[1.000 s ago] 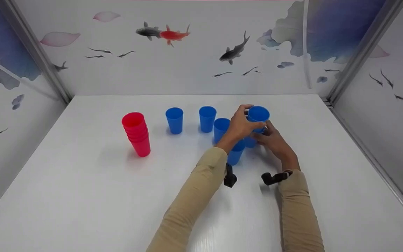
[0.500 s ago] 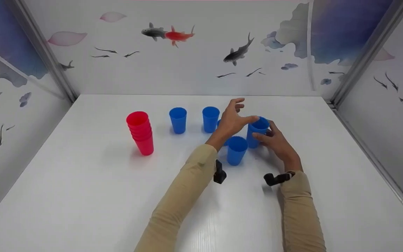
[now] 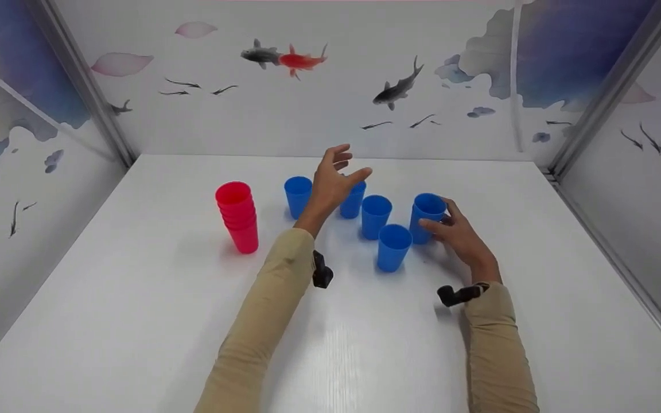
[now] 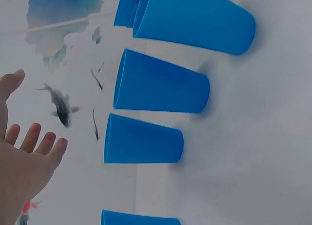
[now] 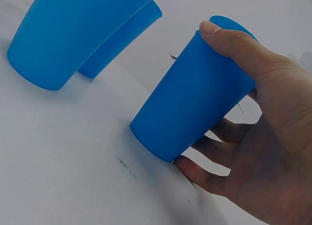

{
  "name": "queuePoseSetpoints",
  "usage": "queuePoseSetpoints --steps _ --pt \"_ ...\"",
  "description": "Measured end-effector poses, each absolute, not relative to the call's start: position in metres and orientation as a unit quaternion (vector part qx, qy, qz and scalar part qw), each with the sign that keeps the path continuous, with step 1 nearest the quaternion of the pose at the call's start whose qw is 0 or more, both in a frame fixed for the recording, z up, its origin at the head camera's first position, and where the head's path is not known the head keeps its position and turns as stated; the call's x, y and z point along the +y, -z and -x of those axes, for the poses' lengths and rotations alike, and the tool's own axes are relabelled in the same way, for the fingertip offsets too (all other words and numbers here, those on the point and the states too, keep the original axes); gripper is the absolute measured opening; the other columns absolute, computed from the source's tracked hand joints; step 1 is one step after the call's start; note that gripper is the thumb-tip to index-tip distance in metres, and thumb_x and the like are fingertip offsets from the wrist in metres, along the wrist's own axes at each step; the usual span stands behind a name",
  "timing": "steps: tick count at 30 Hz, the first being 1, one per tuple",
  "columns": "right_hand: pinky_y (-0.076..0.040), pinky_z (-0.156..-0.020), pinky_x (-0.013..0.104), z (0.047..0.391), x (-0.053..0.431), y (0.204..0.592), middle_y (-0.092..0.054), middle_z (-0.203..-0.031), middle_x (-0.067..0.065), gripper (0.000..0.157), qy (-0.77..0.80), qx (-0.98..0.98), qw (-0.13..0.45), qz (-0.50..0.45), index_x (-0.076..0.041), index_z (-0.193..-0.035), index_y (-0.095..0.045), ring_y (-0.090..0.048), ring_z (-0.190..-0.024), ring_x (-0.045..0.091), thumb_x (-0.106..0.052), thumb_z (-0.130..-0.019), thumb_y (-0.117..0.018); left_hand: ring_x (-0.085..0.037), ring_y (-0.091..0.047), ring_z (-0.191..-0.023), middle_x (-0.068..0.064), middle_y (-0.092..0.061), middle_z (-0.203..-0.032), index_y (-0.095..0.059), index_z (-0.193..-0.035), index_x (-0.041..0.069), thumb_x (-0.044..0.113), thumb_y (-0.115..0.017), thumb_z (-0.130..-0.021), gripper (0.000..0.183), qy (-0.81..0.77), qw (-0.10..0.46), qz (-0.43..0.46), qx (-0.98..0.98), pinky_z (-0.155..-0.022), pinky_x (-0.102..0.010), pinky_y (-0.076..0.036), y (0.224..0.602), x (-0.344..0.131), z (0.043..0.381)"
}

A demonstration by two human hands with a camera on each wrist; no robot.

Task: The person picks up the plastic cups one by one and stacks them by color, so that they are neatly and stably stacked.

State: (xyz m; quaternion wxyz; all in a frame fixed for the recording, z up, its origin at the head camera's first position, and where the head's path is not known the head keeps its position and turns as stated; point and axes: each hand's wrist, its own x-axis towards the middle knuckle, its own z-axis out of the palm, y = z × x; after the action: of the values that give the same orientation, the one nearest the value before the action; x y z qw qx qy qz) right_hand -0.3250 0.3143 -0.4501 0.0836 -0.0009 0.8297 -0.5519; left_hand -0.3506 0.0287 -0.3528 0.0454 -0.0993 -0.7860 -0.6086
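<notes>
My right hand (image 3: 462, 238) grips a pair of nested blue cups (image 3: 416, 228) that stands upright on the table. In the right wrist view the thumb lies near the rim of the outer cup (image 5: 190, 98), and the inner cup's rim (image 5: 231, 25) shows above it. My left hand (image 3: 329, 186) is in the air with fingers spread, holding nothing. Behind it, partly hidden, stands a blue cup (image 3: 353, 203). Another blue cup (image 3: 298, 198) is left of that one. Two more, a middle blue cup (image 3: 375, 221) and a front blue cup (image 3: 392, 252), stand between my hands.
A stack of red cups (image 3: 241, 221) stands on the left part of the white table (image 3: 135, 275). The back wall (image 3: 193, 126), painted with fish, rises behind the table, with side walls at left and right.
The left hand lowered a blue cup into the one at the right hand, let go and moved left. The right hand has kept its hold on the cups.
</notes>
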Motion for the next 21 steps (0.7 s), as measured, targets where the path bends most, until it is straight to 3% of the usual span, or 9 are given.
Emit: queuePoseSetpoints --steps 14,21 --pt "-0.020 -0.124 0.060 0.324 0.315 0.449 -0.006 -0.170 0.017 0.105 0.554 0.827 0.096 -0.011 -0.029 -0.162 0.005 -0.017 -0.154 0.043 -0.053 -0.090 -0.068 -0.023 -0.051 -0.137 -0.009 -0.056 -0.144 -0.046 -0.146 0.013 0.028 -0.074 -0.091 0.063 0.609 0.133 0.061 -0.780 -0.116 -0.038 -0.043 0.361 -0.015 0.365" --pt "-0.017 -0.124 0.062 0.327 0.315 0.451 -0.004 -0.170 0.016 0.097 0.552 0.827 0.103 -0.020 -0.031 -0.161 0.004 -0.018 -0.154 0.043 -0.049 -0.094 -0.065 -0.024 -0.049 -0.139 -0.010 -0.056 -0.144 -0.047 -0.145 0.013 0.027 -0.075 -0.090 0.063 0.622 0.166 0.041 -0.764 -0.119 -0.044 -0.038 0.375 -0.031 0.369"
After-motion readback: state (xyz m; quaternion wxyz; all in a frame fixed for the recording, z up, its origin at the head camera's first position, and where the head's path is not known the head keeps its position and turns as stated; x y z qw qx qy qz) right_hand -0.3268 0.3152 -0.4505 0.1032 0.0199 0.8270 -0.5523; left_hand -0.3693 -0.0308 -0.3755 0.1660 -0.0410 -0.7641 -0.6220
